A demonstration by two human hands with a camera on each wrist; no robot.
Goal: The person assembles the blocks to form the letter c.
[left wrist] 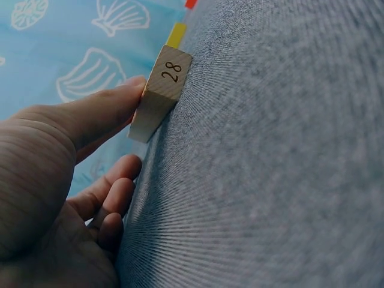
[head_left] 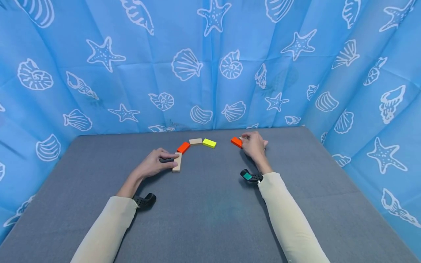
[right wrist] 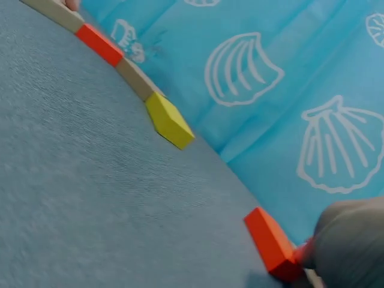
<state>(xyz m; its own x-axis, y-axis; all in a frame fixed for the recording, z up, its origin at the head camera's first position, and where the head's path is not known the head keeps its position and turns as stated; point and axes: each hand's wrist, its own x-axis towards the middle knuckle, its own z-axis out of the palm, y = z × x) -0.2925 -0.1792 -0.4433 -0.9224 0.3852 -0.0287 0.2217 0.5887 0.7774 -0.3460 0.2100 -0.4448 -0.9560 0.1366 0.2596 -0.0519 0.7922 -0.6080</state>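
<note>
My left hand [head_left: 154, 163] holds a plain wooden block [head_left: 177, 168] between thumb and fingers. In the left wrist view, "28" is marked on the end of this wooden block [left wrist: 171, 71]. An orange-red block [head_left: 183, 147] sits against its far end, followed by a plain block [head_left: 195, 141] and a yellow block [head_left: 209, 143] in a curved row. Farther right, past a gap, lies another orange-red block [head_left: 236, 142]. Beside it my right hand [head_left: 253, 145] pinches a pale wooden block [head_left: 242, 138], mostly hidden by the fingers.
A grey cloth-covered table [head_left: 210, 212] lies under everything. Behind it and along the right hangs a blue curtain [head_left: 210, 87] with white shells and starfish, meeting the table's far edge close behind the blocks. Each wrist wears a black device.
</note>
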